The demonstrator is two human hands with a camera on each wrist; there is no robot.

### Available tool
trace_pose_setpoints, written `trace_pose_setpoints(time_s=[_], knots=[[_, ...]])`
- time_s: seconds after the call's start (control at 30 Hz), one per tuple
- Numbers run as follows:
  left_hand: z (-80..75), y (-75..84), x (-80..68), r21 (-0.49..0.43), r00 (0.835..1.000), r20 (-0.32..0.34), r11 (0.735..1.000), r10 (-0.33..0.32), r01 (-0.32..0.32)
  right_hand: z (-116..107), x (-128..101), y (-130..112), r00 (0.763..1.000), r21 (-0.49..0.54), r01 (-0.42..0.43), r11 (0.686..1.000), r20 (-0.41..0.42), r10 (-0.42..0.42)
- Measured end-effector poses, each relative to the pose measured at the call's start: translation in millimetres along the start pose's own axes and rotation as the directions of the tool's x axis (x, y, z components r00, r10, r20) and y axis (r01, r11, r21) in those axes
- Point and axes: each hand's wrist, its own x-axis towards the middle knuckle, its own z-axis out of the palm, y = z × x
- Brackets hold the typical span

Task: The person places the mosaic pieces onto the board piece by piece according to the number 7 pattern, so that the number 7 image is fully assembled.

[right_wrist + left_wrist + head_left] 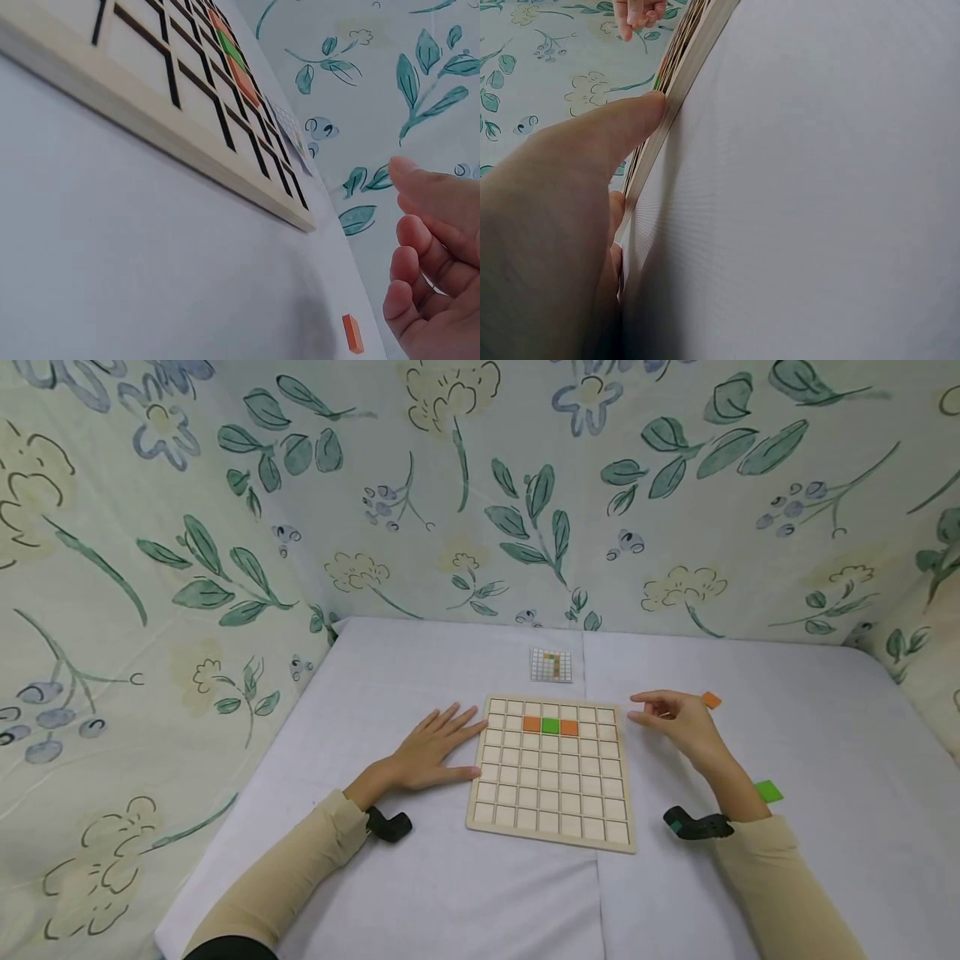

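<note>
Left hand: the left hand (431,752) is laid flat on the table (420,893), fingers straight, thumb tip pressed against the left edge of the wooden grid board (553,772); nothing is grasped
Right hand: the right hand (675,722) is held just above the cloth, right of the board, fingers loosely bent and empty; no tile is seen between them
Nearest tile: the loose orange tile (711,700) lies just beyond the right fingertips, apart from them
Tiles on board: three are counted in one row near the far edge, orange (532,724), green (551,726), orange (569,727)
Loose tiles: two are counted, one orange, one green (768,791) beside the right forearm
Pattern card: one small card (551,665) lies beyond the board
Doing it well: in my judgement the board is best kept pinned by the left thumb while the orange tile is pinched by its edges and checked against the card
</note>
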Motion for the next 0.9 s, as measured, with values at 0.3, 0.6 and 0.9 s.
trace_pose_setpoints(time_s=[0.3, 0.6, 0.9], knots=[[0.1, 0.2, -0.2, 0.001, 1.000, 0.000, 1.000, 0.001, -0.001, -21.3, -6.2, 20.1, 0.995, -0.024, -0.046, 0.999, -0.088, 0.044], [0.0, 0.1, -0.2, 0.001, 1.000, 0.002, 1.000, -0.002, 0.002, -33.6, -9.1, 38.7, 0.979, -0.032, -0.117, 0.993, -0.170, 0.110], [-0.9, 0.8, -0.6, -0.009, 1.000, 0.002, 1.000, -0.001, 0.001, -39.9, -4.6, 53.8, 0.943, 0.071, -0.235, 0.969, -0.227, 0.245]])
